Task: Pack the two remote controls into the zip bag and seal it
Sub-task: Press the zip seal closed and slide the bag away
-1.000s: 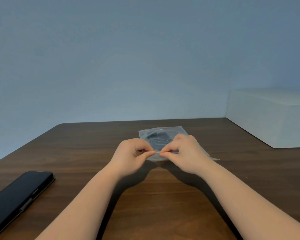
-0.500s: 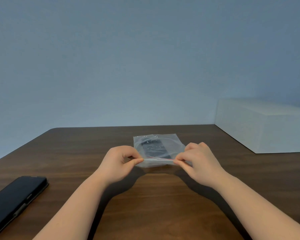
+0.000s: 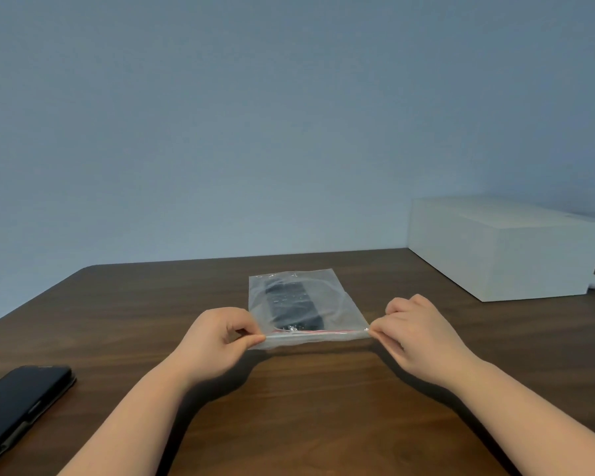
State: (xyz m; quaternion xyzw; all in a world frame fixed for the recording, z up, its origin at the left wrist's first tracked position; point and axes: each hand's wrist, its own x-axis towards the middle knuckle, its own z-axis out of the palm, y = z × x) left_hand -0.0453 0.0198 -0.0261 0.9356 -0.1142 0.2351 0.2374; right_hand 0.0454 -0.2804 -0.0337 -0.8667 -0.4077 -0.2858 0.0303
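A clear zip bag (image 3: 337,304) lies flat on the brown wooden table (image 3: 289,407), its red zip strip along the edge nearest me. Inside it a dark remote control (image 3: 289,304) shows through the plastic; I cannot tell whether a second one lies with it. My left hand (image 3: 217,341) pinches the zip edge at its left corner between thumb and forefinger. My right hand (image 3: 416,334) pinches the same edge at its right corner. The strip is stretched straight between both hands.
A black phone in a case (image 3: 18,407) lies near the table's left front edge. A white rectangular box (image 3: 502,249) stands at the back right. A plain blue-grey wall rises behind the table.
My hands have slid apart along the zip edge, from pinching together at its middle to its two corners. The view has shifted a little, so the bag and box sit further left.
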